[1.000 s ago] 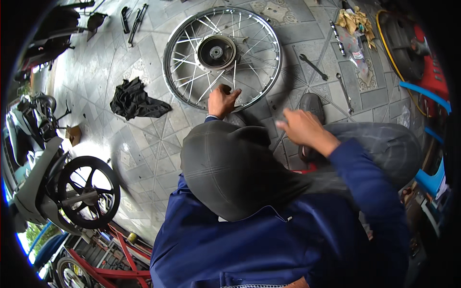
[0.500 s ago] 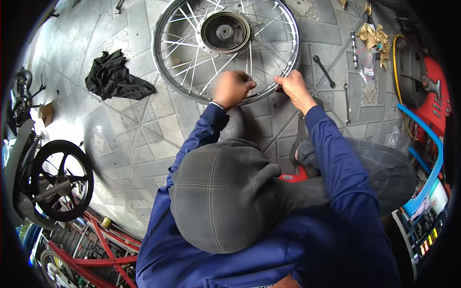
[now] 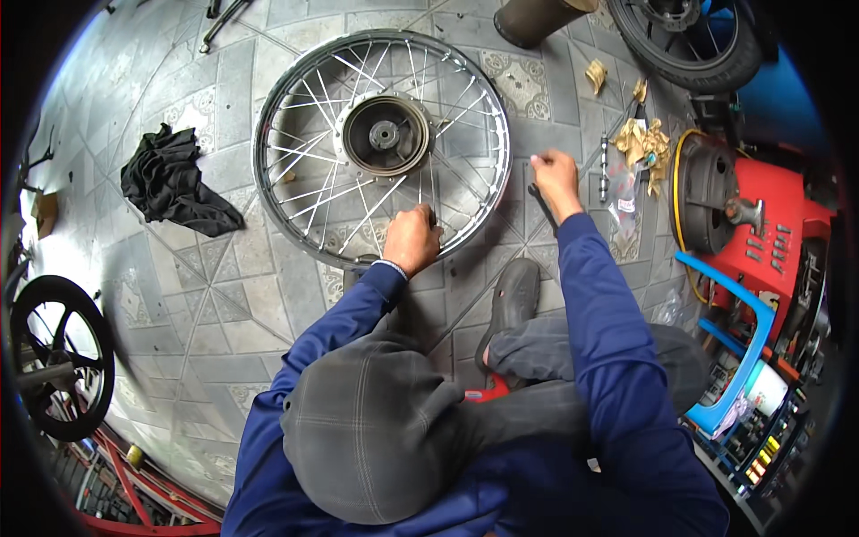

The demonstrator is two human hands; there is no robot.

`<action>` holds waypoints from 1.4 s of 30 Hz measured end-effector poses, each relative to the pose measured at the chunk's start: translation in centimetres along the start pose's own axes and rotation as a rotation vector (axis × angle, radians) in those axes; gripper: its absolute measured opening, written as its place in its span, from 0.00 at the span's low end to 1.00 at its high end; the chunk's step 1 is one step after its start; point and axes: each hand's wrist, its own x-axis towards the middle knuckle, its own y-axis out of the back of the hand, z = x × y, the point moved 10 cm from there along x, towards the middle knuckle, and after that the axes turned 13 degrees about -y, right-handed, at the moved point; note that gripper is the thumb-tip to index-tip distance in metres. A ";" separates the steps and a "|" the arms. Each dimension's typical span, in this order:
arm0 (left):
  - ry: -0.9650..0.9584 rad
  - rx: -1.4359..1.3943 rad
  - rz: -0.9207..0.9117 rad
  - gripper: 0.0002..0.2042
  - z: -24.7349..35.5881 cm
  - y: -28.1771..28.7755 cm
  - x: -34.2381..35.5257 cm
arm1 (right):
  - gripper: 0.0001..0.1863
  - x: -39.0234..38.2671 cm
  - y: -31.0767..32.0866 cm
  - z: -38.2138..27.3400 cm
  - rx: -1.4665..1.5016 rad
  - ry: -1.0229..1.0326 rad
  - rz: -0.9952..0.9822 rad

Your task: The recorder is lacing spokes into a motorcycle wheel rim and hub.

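Note:
A spoked wheel rim [image 3: 503, 143] with a metal hub [image 3: 385, 134] lies flat on the tiled floor in front of me. My left hand [image 3: 412, 240] is over the wheel's near side, fingers curled among the spokes; what they hold is hidden. My right hand [image 3: 557, 183] is off the rim, to its right, with fingers curled and thumb pressed in. Whether it holds anything small cannot be made out. Beside and partly under it lies a dark open-ended wrench [image 3: 542, 208] on the floor.
A black cloth [image 3: 174, 183] lies left of the wheel. On the right are a metal shaft [image 3: 604, 170], crumpled brown paper [image 3: 642, 143], a clear plastic bag [image 3: 624, 204] and a red stand [image 3: 771, 224]. A brown cylindrical container [image 3: 537, 22] stands beyond. My shoe [image 3: 516, 300] is close to the rim.
My right hand has let go of the rim and moved right, over the dark wrench. My left hand remains at the wheel's near side. The view has shifted, showing more of the floor beyond.

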 end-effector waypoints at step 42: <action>0.111 -0.148 -0.284 0.11 -1.5 0.1 0.5 | 0.11 4.5 -5.9 -17.2 -0.512 1.079 0.413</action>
